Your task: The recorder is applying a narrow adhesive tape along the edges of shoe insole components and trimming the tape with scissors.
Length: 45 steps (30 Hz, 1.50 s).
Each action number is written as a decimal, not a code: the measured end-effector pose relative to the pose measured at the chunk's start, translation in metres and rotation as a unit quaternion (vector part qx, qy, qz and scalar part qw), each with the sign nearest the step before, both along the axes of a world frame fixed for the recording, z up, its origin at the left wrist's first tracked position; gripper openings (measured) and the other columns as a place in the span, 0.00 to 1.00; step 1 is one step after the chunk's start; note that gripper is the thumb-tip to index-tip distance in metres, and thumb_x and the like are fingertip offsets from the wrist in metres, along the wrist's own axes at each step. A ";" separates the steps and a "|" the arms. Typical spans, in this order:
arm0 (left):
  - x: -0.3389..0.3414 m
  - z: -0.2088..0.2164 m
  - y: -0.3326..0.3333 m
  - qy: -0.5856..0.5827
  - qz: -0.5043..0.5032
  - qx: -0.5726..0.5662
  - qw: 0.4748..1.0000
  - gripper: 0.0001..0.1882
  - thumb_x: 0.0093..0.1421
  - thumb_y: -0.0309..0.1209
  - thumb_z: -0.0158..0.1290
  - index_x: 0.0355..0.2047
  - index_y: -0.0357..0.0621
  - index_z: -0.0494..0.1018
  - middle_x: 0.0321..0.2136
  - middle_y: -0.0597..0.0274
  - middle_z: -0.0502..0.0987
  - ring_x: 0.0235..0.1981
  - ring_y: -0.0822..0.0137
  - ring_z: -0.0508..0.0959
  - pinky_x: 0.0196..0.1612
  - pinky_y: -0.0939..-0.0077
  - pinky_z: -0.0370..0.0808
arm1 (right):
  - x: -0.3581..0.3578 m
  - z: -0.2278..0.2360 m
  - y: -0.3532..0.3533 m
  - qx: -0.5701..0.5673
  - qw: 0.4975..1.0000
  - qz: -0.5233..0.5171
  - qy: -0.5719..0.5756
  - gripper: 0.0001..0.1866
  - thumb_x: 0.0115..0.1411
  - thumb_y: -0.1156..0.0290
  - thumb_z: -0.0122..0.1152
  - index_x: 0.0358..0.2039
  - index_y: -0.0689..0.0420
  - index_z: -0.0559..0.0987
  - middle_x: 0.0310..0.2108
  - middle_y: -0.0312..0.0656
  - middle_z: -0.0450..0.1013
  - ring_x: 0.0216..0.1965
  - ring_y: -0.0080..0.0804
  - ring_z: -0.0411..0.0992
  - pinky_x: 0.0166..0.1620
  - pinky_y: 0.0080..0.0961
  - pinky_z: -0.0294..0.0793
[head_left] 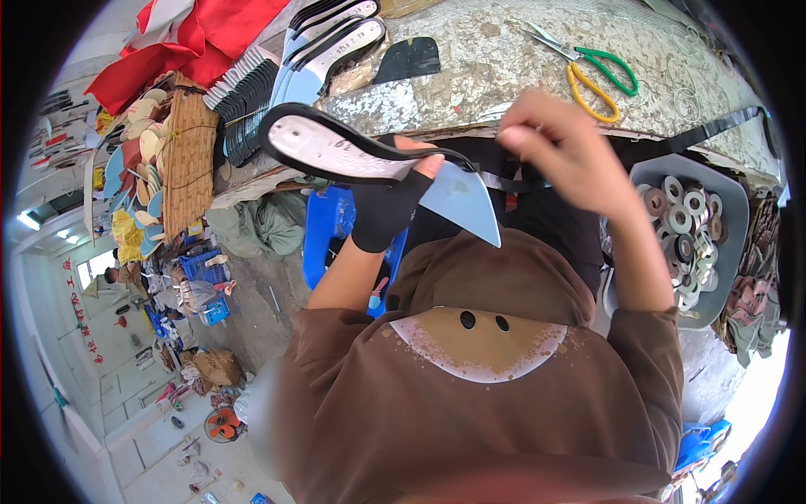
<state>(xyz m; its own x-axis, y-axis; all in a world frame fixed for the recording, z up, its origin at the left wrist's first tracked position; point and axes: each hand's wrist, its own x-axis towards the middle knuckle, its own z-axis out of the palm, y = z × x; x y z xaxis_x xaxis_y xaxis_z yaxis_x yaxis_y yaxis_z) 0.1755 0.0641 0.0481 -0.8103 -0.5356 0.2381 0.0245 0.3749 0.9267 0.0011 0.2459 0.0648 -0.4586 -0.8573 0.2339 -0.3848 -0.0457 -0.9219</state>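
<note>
My left hand (390, 197), in a black glove that leaves the fingertips bare, grips a shoe insole (323, 144). The insole is white on its upper side, with a thick black band around its edge. A light-blue pointed flap (464, 202) hangs from its right end toward me. My right hand (558, 143) is raised just right of the insole, fingers curled in and slightly blurred. What it may hold cannot be made out. Below it, a dark shiny strip (504, 182) runs near the flap's tip end.
Scissors (592, 71) with green and yellow handles lie on the worn workbench (495, 59). Stacked black-edged insoles (323, 55) and red cloth (206, 42) are at the far left. A grey bin (735, 244) with tape rolls stands right; a blue container (315, 252) is below my left hand.
</note>
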 end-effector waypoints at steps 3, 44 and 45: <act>-0.007 0.000 0.001 -0.013 -0.017 0.003 1.000 0.08 0.54 0.22 0.63 0.35 0.37 0.76 0.28 0.62 0.78 0.30 0.73 0.77 0.35 0.78 0.74 | 0.022 -0.018 -0.020 -0.014 0.998 0.038 0.057 0.14 0.65 0.68 0.55 0.26 0.63 0.69 0.22 0.48 0.62 0.26 0.47 0.65 0.31 0.35 0.65; -0.359 -0.023 -0.228 -0.146 0.054 -0.732 0.663 0.18 0.50 0.35 0.56 0.43 0.49 0.76 0.45 0.58 0.74 0.51 0.55 0.70 0.52 0.53 0.65 | -0.142 -0.107 0.034 0.141 0.854 -0.383 0.323 0.18 0.59 0.65 0.62 0.48 0.59 0.77 0.59 0.47 0.69 0.60 0.49 0.65 0.61 0.41 0.62; -0.366 -0.023 -0.226 -0.169 0.080 -0.740 0.646 0.17 0.50 0.35 0.56 0.42 0.49 0.77 0.46 0.58 0.74 0.50 0.55 0.70 0.51 0.53 0.65 | -0.143 -0.106 0.035 0.136 0.855 -0.382 0.324 0.17 0.59 0.65 0.63 0.47 0.59 0.78 0.58 0.47 0.69 0.60 0.49 0.65 0.61 0.41 0.63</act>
